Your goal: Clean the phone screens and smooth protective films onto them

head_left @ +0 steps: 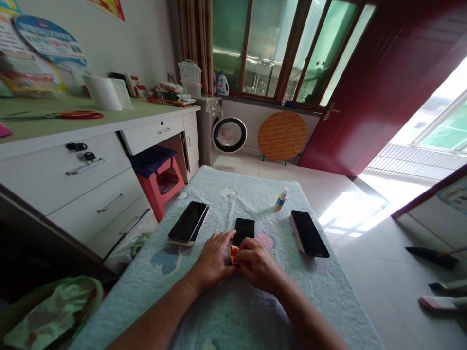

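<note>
Three phones are lying across the middle of the tabletop: a left phone toward the left edge, a middle phone, and a right phone toward the right edge. One small bottle is standing beyond them, nearer the far edge. Two hands are meeting at the middle phone's near end, the left hand and the right hand, with one orange scrap showing between them. Off the tabletop, one pink stool, one washer, one round board and one green bag are sitting; one pair of scissors is lying on the desk.
</note>
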### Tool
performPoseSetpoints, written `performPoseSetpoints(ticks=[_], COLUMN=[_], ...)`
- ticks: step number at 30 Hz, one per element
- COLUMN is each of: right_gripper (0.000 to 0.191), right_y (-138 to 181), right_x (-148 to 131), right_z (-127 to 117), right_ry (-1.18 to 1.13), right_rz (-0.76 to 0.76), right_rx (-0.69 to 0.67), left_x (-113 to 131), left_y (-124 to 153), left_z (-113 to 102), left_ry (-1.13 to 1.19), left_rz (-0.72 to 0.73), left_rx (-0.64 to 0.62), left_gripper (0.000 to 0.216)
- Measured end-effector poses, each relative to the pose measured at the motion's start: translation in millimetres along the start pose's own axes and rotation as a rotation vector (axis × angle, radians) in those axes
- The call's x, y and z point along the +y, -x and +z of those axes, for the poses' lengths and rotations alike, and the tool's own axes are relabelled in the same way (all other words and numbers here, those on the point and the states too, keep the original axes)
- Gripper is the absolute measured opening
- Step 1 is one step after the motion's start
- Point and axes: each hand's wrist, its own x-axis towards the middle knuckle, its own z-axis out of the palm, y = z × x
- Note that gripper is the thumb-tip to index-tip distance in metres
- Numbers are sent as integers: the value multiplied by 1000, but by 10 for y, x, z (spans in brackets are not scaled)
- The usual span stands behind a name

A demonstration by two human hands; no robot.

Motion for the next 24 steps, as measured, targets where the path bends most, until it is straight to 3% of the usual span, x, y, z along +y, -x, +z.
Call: performPoseSetpoints(ticks=[8,12,16,24], right_gripper=[21,23,31,28], right_y=[-32,-42,-20,74], right_x=[343,441,330,106], right_z=[37,32,-80,-289], right_ry=[46,28,13,-95], right_rz=[223,282,265,216], right_rx=[229,272,139,-152], left_x=[21,31,34,-10], left_y=[6,6,2,5], left_z=[-18,-23,-34,-34], left_ry=[-3,-12,-8,-23], left_rz=[11,-2,-1,26], left_rx=[-23,-37,-45,-68], left_gripper=[78,76,77,85])
